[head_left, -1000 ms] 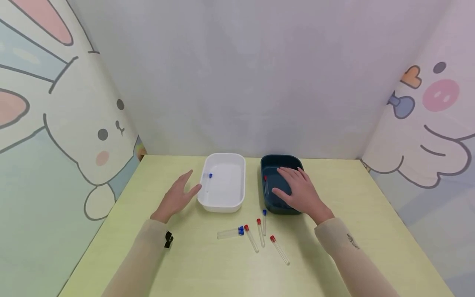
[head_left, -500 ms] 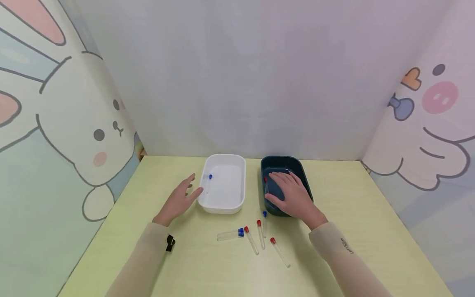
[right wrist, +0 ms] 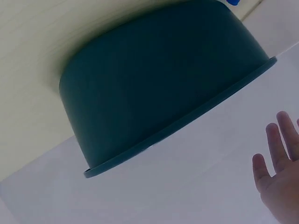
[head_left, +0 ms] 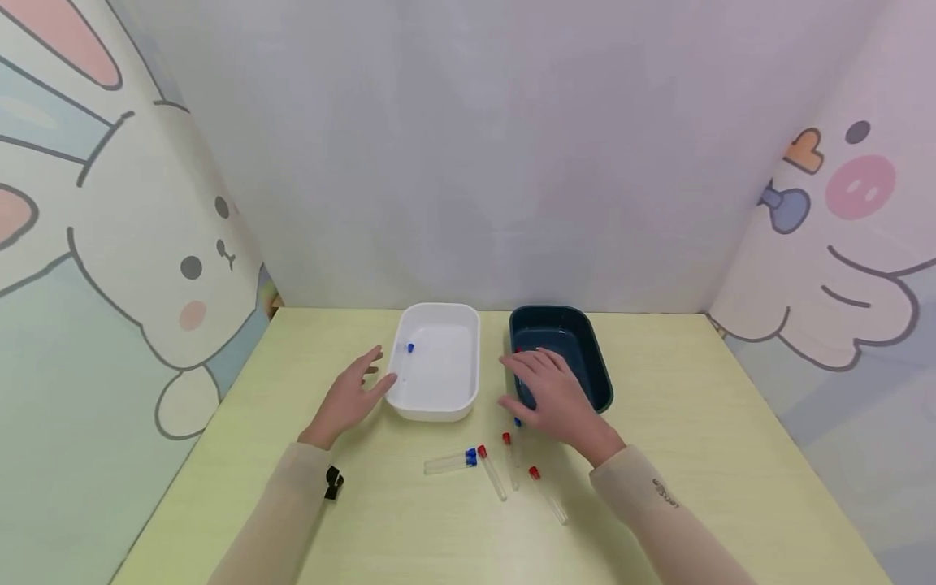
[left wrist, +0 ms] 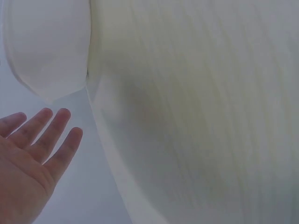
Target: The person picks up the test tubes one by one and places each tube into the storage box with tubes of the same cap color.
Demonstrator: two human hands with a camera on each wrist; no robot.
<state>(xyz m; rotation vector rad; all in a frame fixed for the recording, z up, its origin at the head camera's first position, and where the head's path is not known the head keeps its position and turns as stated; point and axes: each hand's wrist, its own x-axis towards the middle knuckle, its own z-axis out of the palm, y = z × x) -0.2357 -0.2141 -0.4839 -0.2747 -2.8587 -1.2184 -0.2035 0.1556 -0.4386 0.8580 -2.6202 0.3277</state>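
Observation:
My left hand [head_left: 348, 400] hovers with fingers spread at the left side of the white tray [head_left: 439, 410]. Inside that tray lies a test tube with a blue cap [head_left: 410, 348]. My right hand [head_left: 553, 398] is over the near left part of the dark teal tray [head_left: 595, 357], its fingers extended and nothing in them. A red cap [head_left: 518, 349] shows at that tray's left wall, the rest of its tube hidden by the hand. Just under the right thumb a blue cap [head_left: 517, 422] peeks out. In the right wrist view the fingers [right wrist: 278, 149] stand apart from the tray's wall.
Blue-capped tubes [head_left: 448, 464] lie sideways on the table [head_left: 409, 536] in front of the white tray. To their right are three red-capped tubes, one [head_left: 492, 473] beside them, another [head_left: 510, 461], and one farther right [head_left: 548, 496]. A curtain [head_left: 483, 162] hangs behind.
My right hand has moved left and toward me from over the dark teal tray, now covering part of the blue-capped tube in front of it. The left hand has barely moved.

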